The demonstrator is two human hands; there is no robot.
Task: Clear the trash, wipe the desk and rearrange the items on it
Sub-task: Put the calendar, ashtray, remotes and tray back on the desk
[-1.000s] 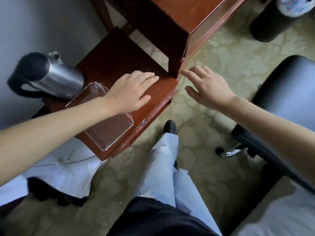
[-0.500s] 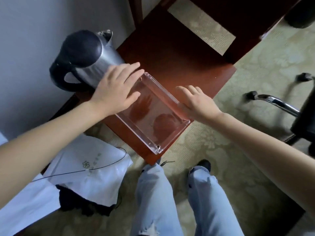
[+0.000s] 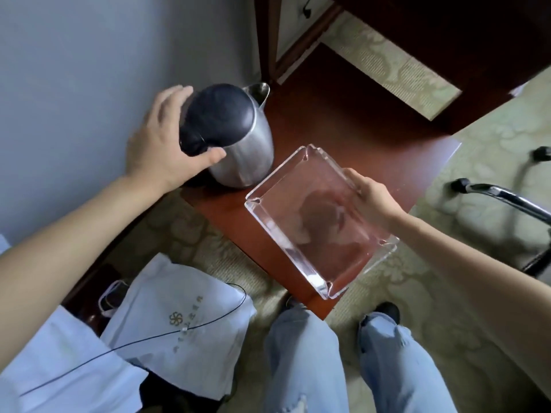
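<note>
A steel kettle (image 3: 241,150) with a black lid stands at the back left of a low red-brown wooden table (image 3: 357,123). My left hand (image 3: 158,144) wraps its black handle, thumb in front and fingers behind. A clear acrylic tray (image 3: 286,222) lies slanted over the table's front corner, with its near end past the edge. My right hand (image 3: 372,201) grips the tray's right rim, fingers curled over it. The tray holds nothing.
A grey wall rises on the left. White bags (image 3: 179,317) and a thin black cord (image 3: 149,338) lie on the patterned carpet at lower left. A chair's wheeled base (image 3: 501,192) is at right, dark wooden furniture (image 3: 447,40) behind. My legs stand below the table.
My left hand left the tray and moved to the kettle's handle. My right hand now grips the tray's rim, and the tray has slid toward the table's front corner.
</note>
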